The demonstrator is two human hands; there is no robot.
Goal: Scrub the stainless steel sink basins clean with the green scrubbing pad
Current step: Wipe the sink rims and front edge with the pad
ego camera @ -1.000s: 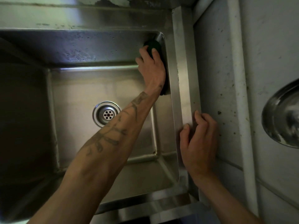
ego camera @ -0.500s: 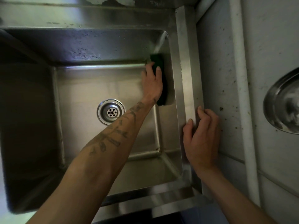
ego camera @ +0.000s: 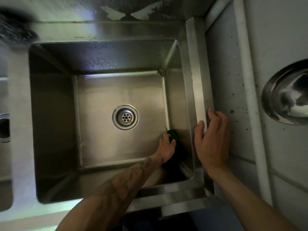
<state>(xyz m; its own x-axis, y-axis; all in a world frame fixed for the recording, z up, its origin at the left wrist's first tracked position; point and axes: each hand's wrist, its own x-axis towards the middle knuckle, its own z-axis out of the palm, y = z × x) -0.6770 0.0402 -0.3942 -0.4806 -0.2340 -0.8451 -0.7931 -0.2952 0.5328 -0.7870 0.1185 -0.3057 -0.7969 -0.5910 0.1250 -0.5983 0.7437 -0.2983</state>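
A deep stainless steel sink basin (ego camera: 55, 124) fills the middle of the view, with a round drain (ego camera: 125, 117) in its floor. My left hand (ego camera: 166, 148) reaches down inside it and presses the green scrubbing pad (ego camera: 173, 135) against the lower part of the right wall, near the floor; most of the pad is hidden by my fingers. My right hand (ego camera: 212, 139) rests on the raised right rim (ego camera: 197, 77) of the sink, thumb on the inner side and fingers over the outer edge. A patch of grime (ego camera: 162, 70) sits in the far right corner of the basin.
A tiled wall (ego camera: 283, 30) and a white pipe (ego camera: 246, 77) run along the right. A shiny metal bowl (ego camera: 286, 92) juts in at the right edge. Part of a second basin with its drain (ego camera: 4, 128) shows at the far left. A dark blurred object (ego camera: 13, 29) lies top left.
My left hand has slid the pad down the right wall from the far upper corner to near the floor, closer to me. The view has shifted, and my right hand keeps its hold on the rim.
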